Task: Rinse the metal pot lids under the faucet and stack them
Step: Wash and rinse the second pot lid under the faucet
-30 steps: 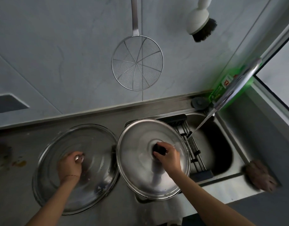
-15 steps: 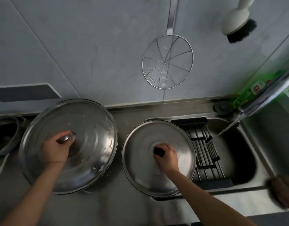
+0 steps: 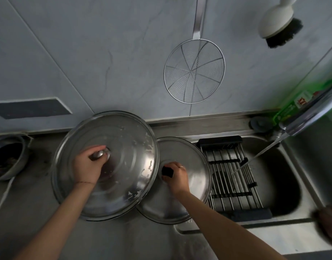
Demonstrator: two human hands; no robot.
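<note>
My left hand (image 3: 88,164) grips the shiny metal knob of the large metal lid (image 3: 123,139), which is flecked with white residue and held over the counter. Its right edge overlaps the smaller metal lid (image 3: 191,166). My right hand (image 3: 177,175) grips the black knob of that smaller lid, which lies at the sink's left edge. The faucet (image 3: 311,113) at the right runs a thin stream of water (image 3: 255,158) onto the drain rack (image 3: 234,177) in the sink (image 3: 285,184).
A wire skimmer (image 3: 194,71) and a white brush (image 3: 277,21) hang on the wall. A green bottle (image 3: 296,106) stands behind the faucet. A dark bowl (image 3: 7,156) sits at the far left of the counter. A brown scrubber (image 3: 328,224) lies on the sink's front right rim.
The large lid in my left hand has moved right and now overlaps the smaller lid. My right hand keeps its hold on the black knob.
</note>
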